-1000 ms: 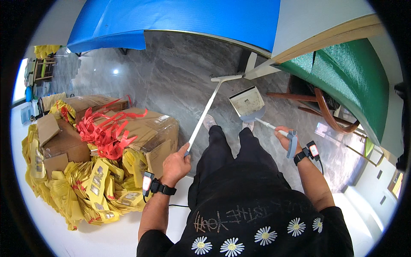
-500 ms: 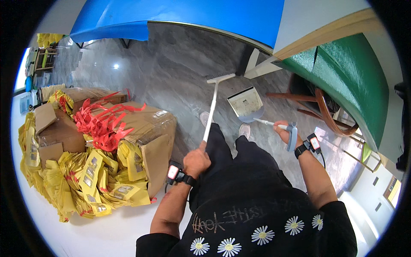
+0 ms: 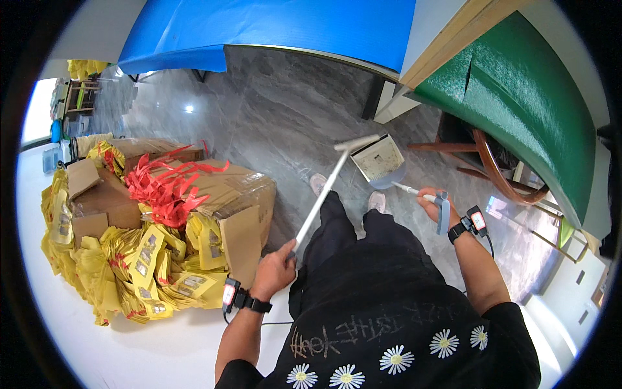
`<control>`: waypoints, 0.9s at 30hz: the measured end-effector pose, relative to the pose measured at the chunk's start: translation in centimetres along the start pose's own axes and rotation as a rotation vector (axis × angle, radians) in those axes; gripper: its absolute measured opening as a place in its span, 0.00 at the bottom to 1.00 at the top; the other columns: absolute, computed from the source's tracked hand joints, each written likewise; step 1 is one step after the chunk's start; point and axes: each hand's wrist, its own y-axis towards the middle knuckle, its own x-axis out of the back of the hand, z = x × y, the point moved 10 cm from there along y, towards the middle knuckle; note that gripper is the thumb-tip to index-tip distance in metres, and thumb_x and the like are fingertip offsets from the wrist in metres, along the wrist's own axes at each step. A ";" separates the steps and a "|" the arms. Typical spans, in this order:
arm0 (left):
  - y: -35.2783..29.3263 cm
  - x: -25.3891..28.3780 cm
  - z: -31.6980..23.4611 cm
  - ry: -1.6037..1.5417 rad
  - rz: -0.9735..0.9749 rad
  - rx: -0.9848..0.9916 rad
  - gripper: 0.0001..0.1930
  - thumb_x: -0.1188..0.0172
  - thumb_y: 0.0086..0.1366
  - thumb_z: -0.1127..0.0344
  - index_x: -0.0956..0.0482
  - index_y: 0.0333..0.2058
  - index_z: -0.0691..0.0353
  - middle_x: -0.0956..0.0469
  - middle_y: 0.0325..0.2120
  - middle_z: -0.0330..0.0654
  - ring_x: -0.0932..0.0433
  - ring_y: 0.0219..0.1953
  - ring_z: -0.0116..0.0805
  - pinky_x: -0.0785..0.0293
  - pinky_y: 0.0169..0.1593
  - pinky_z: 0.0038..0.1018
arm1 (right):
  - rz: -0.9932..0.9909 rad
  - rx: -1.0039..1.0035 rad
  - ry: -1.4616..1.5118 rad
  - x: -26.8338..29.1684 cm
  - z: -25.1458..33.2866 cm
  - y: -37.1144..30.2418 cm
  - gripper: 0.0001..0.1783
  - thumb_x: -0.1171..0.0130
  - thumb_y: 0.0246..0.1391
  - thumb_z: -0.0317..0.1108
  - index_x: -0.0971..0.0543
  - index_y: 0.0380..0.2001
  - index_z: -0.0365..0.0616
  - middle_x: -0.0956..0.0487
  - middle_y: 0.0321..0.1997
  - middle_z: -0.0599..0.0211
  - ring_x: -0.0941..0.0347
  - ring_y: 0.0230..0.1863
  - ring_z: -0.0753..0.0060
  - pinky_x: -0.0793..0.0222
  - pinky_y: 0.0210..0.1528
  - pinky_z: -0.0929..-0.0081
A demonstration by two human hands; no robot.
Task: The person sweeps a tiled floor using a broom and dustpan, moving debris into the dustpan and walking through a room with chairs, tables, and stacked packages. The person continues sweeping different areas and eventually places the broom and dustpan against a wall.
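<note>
My left hand [image 3: 275, 269] is wrapped round the white pole of a broom [image 3: 322, 194]. The broom's head lies at the upper left edge of a dustpan [image 3: 378, 161], touching or just over it. My right hand [image 3: 435, 202] grips the dustpan's long handle near its grey-blue end. The dustpan rests on the floor in front of my feet, its pale tray with dark specks and a translucent grey back part toward me. What the broom's bristles touch is hidden.
On a white surface at left stand cardboard boxes [image 3: 246, 194] with yellow packets [image 3: 142, 259] and red ribbons [image 3: 165, 188]. A blue-covered table [image 3: 272, 26] stands ahead. At right are a green-covered table [image 3: 518, 110] and a brown wooden chair [image 3: 483, 159]. The floor [image 3: 278, 104] is grey marbled.
The broom head has swung right and toward me, from left of the dustpan up to its edge. My left hand has moved left and lower; my right hand keeps holding the dustpan.
</note>
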 end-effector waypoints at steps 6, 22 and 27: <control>5.4 -0.4 -0.9 0.237 -0.073 0.017 0.26 0.47 0.60 0.62 0.29 0.58 0.56 0.19 0.34 0.57 0.20 0.38 0.57 0.25 0.44 0.50 | 0.005 0.027 -0.046 0.4 -0.6 -2.3 0.10 0.37 0.51 0.36 0.17 0.35 0.42 0.19 0.30 0.58 0.22 0.32 0.63 0.28 0.37 0.68; -1.1 -4.3 0.3 -0.053 0.201 -0.003 0.23 0.43 0.61 0.63 0.25 0.56 0.51 0.19 0.38 0.56 0.21 0.43 0.57 0.25 0.47 0.43 | -0.006 0.002 0.051 0.2 -2.7 -3.1 0.09 0.36 0.50 0.34 0.18 0.34 0.42 0.20 0.27 0.61 0.24 0.28 0.69 0.30 0.33 0.70; 0.2 -0.6 2.5 -0.045 -0.034 0.000 0.23 0.45 0.60 0.63 0.25 0.56 0.56 0.19 0.36 0.59 0.21 0.42 0.59 0.26 0.47 0.47 | 0.015 0.021 -0.011 -0.8 -0.8 -3.6 0.10 0.36 0.50 0.35 0.18 0.35 0.41 0.19 0.31 0.58 0.22 0.35 0.60 0.28 0.39 0.66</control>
